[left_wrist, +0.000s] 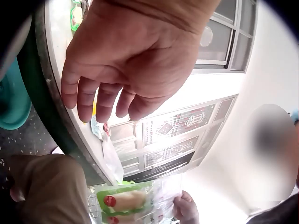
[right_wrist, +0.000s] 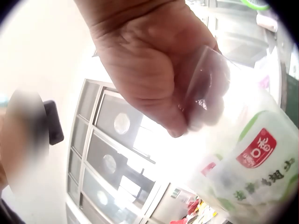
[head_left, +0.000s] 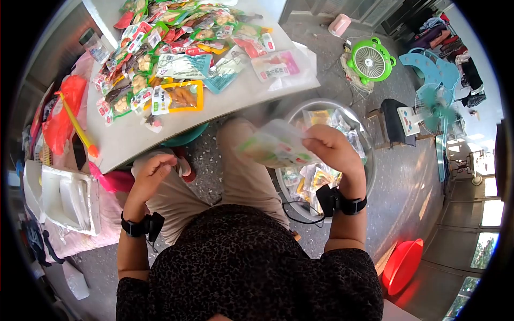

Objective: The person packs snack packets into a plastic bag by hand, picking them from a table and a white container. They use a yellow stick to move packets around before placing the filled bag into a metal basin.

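The right hand (head_left: 333, 150) is pinching the printed plastic packaging (head_left: 277, 143), likely light, limp and slippery, by its clear right edge, a sensible hold, at the metal basin (head_left: 370, 167)'s left side, while the left hand (head_left: 154, 175) is hovering relaxed, holding nothing.

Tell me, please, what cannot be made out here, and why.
Print on the bag in the right hand: blurred, head view.
Bag's far end: cut off by the picture's edge, right wrist view.
Lower packets in the metal basin: covered by upper packets, head view.
Far end of the packet heap: cut off by top edge, head view.
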Motion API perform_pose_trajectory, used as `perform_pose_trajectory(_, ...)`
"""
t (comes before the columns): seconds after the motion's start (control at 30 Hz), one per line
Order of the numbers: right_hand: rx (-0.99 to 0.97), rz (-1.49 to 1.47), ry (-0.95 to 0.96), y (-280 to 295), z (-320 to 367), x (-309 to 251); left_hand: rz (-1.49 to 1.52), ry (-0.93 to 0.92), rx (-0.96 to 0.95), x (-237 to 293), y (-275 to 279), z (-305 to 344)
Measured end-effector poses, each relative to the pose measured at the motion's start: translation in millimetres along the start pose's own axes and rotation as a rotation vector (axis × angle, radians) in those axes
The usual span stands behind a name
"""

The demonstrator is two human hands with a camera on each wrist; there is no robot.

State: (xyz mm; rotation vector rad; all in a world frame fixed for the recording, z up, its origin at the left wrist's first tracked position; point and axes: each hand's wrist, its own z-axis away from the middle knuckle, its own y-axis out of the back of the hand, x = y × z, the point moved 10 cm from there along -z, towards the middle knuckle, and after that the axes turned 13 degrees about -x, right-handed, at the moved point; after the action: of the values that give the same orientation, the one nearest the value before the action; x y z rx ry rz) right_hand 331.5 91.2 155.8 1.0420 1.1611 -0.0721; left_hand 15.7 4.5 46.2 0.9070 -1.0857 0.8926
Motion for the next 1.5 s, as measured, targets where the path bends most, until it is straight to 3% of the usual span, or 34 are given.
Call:
perform_pose_trajectory(0.03, -0.014, -0.063, -0.157, 9.2, 9.6, 32.7, 0.036, 0.018, 0.017, -12.5, 4.8, 1.3)
perform_pose_trajectory(0.17, 0.178, -0.103, -0.393, 54.4, 50.6, 158.6, 0.082, 0.107, 0.119, -56.0, 23.9, 9.8)
perform_pose_trajectory(0.27, 0.297, 0.212, -0.585, 83.8, 85.4, 246.3, 0.071, 0.142, 0.161, -76.8, 34.2, 17.8)
perform_pose_trajectory(0.37, 0.373, 0.653, -0.66, 75.5, 99.3, 274.1, 0.048, 0.174, 0.189, -82.8, 40.7, 26.0)
perform_pose_trajectory(0.47, 0.181, 0.572, -0.872, 24.9, 111.0, 331.5, 0.037, 0.191, 0.221, -85.3, 46.8, 34.6)
perform_pose_trajectory(0.5, 0.138, 0.506, -0.858, 3.9, 115.3, 351.2, 0.054, 0.184, 0.232, -88.4, 48.1, 36.5)
perform_pose_trajectory(0.7, 0.198, 0.235, -0.641, -54.3, 49.9, 333.6, 0.101, 0.172, 0.32, -87.8, 56.5, 52.9)
perform_pose_trajectory(0.8, 0.219, 0.074, -0.397, -65.9, -8.0, 259.7, 0.163, 0.109, 0.432, -89.7, 73.4, 70.5)
perform_pose_trajectory(0.93, 0.247, 0.084, -0.067, -89.8, -68.1, 134.2, 0.094, 0.063, 0.751, -87.3, 118.4, 120.2)
perform_pose_trajectory(1.0, 0.191, 0.124, 0.07, -110.6, -90.0, 79.0, -0.236, 0.073, 0.961, -76.2, 145.2, 158.5)
perform_pose_trajectory(1.07, 0.237, 0.262, 0.351, -130.5, -96.0, 34.2, -0.811, 0.13, 1.146, -36.4, 160.4, 193.6)
perform_pose_trajectory(1.13, 0.183, 0.312, 0.285, -154.2, -106.5, 44.0, -1.127, 0.207, 1.267, -3.3, 168.0, 222.3)
perform_pose_trajectory(1.27, 0.159, 0.512, 0.301, -184.5, -108.7, 46.8, -1.277, 0.63, 1.498, -37.8, 221.1, 300.9)
perform_pose_trajectory(1.37, 0.18, 0.509, 0.259, -183.7, -110.7, 53.4, -1.057, 0.834, 1.523, -67.1, 251.7, 343.8)
perform_pose_trajectory(1.47, 0.18, 0.578, 0.273, -186.1, -112.1, 53.9, -0.613, 0.847, 1.224, -126.7, 279.0, 350.4)
perform_pose_trajectory(1.5, 0.18, 0.579, 0.274, -186.3, -112.5, 54.3, -0.644, 0.8, 1.131, -124.9, 280.0, 341.5)
